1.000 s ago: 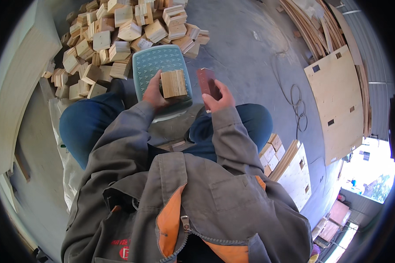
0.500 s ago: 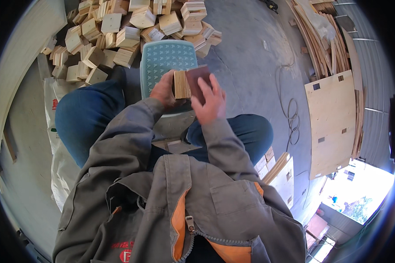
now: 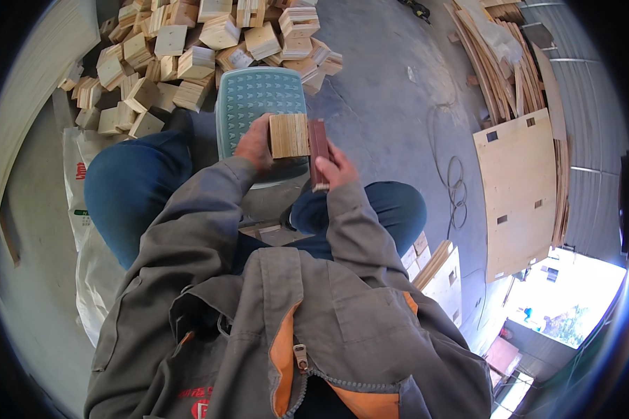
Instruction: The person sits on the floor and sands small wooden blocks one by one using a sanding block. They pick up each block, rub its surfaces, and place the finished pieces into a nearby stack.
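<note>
My left hand (image 3: 256, 145) is closed round the left side of a plywood block (image 3: 288, 136), whose layered edges show. It is held over a light blue-green plastic stool (image 3: 258, 91) with a raised pattern on top. Against the block's right face stands a flat reddish-brown sanding block (image 3: 318, 150), seen nearly edge-on. My right hand (image 3: 337, 167) grips it from the right, with the thumb on the near side. The fingers behind it are partly hidden.
Beyond the stool lies a heap of similar plywood blocks (image 3: 196, 61). A cable (image 3: 456, 185) coils on the floor to the right, near a large plywood sheet (image 3: 517, 195) and stacked wood strips (image 3: 500, 70). A white plastic sack (image 3: 84, 230) lies left of my leg.
The sanding block has turned from showing its broad face to nearly edge-on, flush with the block's right side. The plywood block has turned to show a wider layered face.
</note>
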{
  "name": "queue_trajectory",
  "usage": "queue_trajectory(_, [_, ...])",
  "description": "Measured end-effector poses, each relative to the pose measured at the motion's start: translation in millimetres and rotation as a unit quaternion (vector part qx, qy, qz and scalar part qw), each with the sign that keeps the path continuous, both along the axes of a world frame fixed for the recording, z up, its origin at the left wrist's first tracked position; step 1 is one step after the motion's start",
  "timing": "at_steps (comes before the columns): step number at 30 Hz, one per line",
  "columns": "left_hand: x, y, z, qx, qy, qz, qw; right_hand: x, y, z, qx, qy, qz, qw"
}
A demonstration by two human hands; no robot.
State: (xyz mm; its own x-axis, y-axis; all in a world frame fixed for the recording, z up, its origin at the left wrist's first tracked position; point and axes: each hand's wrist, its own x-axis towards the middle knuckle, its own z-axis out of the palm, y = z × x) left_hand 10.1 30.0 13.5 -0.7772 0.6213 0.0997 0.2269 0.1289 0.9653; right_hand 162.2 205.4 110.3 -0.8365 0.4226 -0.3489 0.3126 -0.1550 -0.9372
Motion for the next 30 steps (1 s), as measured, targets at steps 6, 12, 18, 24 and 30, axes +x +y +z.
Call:
queue_trajectory(6, [-1.6,2.6,-0.8,-0.008,0.003,0.008,1.000,22.9,-6.7,2.7,-0.062,0.014,-0.018,0.998])
queue_trajectory(12, [-3.2,1.2,-2.0,-0.020,-0.001,-0.009,1.000,-68.5,19.6,1.2,0.003,0.008,-0.012,1.000])
queue_trajectory(18, [-1.5,2.6,13.3,-0.028,-0.036,-0.025,0.999,-111.7,28.0,8.1,0.013,-0.012,-0.014,1.000])
queue_trajectory(24, [1.8,0.8,4.3,-0.033,-0.007,-0.014,0.999,-45.1,11.0,-11.6,-0.052,0.027,-0.043,0.997])
queue_trajectory(30, [-19.0,18.0,-13.4,0.191,-0.476,-0.055,0.857,13.8,-6.3,-11.3,0.091,0.010,-0.001,0.996])
